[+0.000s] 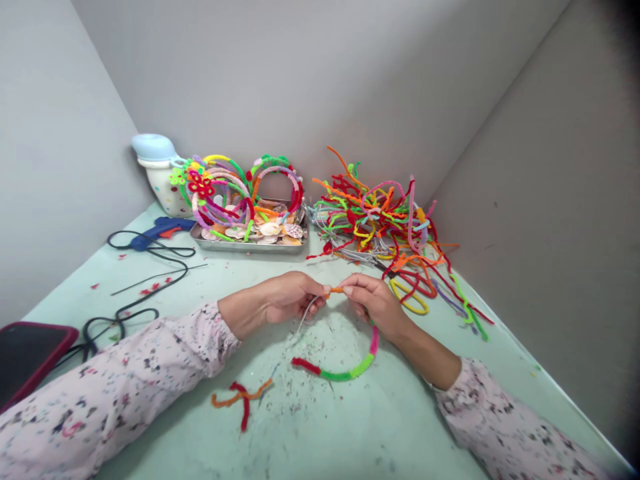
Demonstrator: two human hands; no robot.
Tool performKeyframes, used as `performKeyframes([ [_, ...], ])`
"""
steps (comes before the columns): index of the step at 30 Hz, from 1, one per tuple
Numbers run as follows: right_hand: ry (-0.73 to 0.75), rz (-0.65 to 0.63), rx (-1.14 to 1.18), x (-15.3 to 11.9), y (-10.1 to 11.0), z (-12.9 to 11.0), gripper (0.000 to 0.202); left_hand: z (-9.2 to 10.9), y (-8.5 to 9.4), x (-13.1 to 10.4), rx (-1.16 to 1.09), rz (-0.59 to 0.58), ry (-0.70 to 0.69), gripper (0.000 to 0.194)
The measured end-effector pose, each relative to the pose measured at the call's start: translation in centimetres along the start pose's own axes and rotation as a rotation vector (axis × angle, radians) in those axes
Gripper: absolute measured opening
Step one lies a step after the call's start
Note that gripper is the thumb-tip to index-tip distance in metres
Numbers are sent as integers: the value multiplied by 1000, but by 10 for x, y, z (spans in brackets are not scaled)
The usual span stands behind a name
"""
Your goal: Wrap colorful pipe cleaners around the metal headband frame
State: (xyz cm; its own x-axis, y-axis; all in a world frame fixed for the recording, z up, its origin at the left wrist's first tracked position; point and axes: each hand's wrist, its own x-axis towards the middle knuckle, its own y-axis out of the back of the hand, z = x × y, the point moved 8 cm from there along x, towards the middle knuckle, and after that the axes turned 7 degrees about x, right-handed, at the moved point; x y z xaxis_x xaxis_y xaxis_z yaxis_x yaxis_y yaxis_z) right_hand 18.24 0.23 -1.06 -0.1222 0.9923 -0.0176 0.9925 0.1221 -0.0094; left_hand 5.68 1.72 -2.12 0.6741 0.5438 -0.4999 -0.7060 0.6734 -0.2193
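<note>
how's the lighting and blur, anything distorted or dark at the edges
Head view: soft light, no harsh glare on the table; head view: left hand and right hand fairly clear; head view: dark shading down the right edge; head view: right sleeve looks stretched toward the bottom corner.

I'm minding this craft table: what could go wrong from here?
The thin grey wire extending from the left hand might prick skin. The fuzzy orange piece, pinched between that hand and the right hand, could slip if either grip loosens. The looping black cable near the blue glue gun lies close to the floral pink left sleeve and might snag.
</note>
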Motion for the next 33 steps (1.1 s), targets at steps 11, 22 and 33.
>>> performKeyframes([
  [11, -29, 45, 84, 3, 4, 6, 17, 30, 14, -8, 206, 201, -201, 10],
  [22, -41, 65, 108, 4, 6, 8, 17, 53, 1, -34, 1035, 660, -589, 19],
  [33, -38, 60, 85, 4, 5, 7, 16, 50, -8, -41, 1246, 819, -721, 7],
])
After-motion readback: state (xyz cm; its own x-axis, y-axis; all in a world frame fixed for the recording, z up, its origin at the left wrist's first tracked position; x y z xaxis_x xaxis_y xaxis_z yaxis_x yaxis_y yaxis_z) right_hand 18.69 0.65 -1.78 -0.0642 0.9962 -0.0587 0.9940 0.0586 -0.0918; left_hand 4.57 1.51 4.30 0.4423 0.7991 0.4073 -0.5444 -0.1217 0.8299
